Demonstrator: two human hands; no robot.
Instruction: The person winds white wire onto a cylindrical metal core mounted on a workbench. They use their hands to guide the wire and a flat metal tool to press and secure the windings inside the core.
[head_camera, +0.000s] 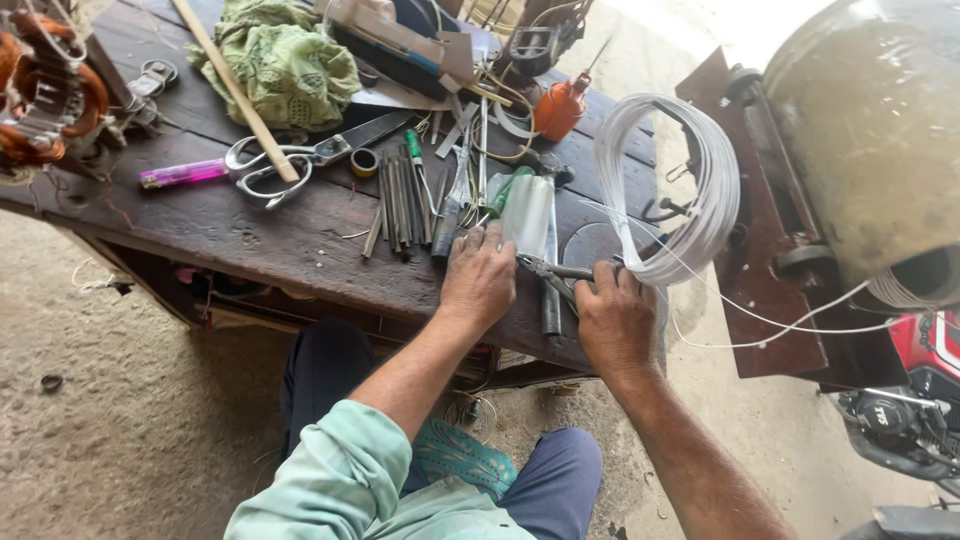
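My left hand (480, 278) rests palm-down on the dark wooden bench (250, 235), its fingers on a pale translucent sheet (528, 215) rolled into a tube shape. My right hand (612, 318) grips the handles of small pliers or snips (553, 270) whose jaws point left toward the sheet. A coil of white wire (690, 190) stands upright just beyond my right hand, and a loose strand of it trails off to the right.
Scissors (290, 160), a pink lighter (183, 174), several thin metal rods (398, 200), a green rag (285, 60), an orange oil can (560, 105) and a wooden stick (235, 90) lie on the bench. A copper-wound stator (45, 95) sits far left. A large metal drum (870, 130) stands right.
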